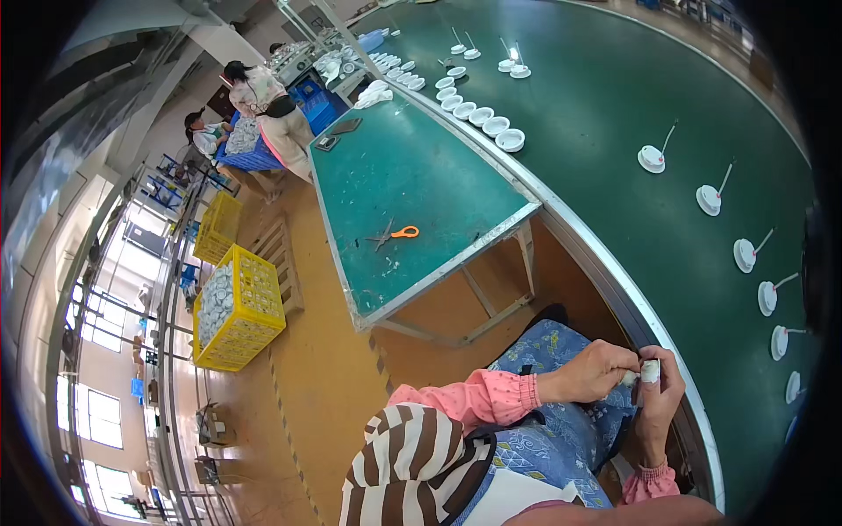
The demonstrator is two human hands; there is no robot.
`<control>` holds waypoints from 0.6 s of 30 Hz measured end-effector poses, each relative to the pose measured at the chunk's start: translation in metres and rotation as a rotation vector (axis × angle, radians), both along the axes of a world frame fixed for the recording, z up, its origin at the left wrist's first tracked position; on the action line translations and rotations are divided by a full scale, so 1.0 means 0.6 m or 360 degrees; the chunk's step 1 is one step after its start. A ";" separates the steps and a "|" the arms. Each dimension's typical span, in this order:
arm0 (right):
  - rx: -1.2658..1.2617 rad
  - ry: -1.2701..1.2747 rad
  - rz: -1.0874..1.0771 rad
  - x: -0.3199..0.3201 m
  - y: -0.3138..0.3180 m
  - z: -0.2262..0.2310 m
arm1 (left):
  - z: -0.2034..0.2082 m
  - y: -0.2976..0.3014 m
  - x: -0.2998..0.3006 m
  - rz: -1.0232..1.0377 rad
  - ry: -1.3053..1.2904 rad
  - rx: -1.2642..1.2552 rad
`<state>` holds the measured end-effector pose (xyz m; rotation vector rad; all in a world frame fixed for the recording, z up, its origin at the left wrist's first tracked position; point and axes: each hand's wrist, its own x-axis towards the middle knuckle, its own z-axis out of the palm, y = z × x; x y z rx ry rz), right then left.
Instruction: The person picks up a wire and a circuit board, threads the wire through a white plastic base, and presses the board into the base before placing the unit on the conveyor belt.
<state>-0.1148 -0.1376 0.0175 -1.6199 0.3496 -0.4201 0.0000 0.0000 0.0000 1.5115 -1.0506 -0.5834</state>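
My left hand (596, 368), in a pink sleeve, and my right hand (660, 399) meet at the metal rim of the green conveyor belt (614, 96). Together they pinch a small white part (647, 372); the left fingers touch its left side and the right fingers wrap around it from behind. Just beyond my hands, a row of round white parts with thin leads (744, 254) lies on the belt along its right side. My lap is covered by a blue patterned cloth (553, 438), with a striped apron to its left.
A green work table (395, 175) stands to my left with orange-handled scissors (395, 233) on it. White round shells (481, 116) line the belt's far edge. Yellow crates (235, 307) sit on the floor. Two people (263, 96) work at the far left.
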 end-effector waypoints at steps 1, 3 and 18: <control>0.0053 -0.0018 -0.0022 -0.006 0.007 0.011 | 0.004 0.002 -0.004 -0.0015 -0.0031 -0.0076; 0.0096 -0.0028 -0.0079 -0.012 0.005 0.017 | 0.009 -0.004 -0.008 -0.0064 -0.0052 -0.0161; 0.1084 -0.0031 0.0148 -0.021 -0.053 -0.029 | 0.030 -0.042 -0.017 -0.0196 0.0264 0.0264</control>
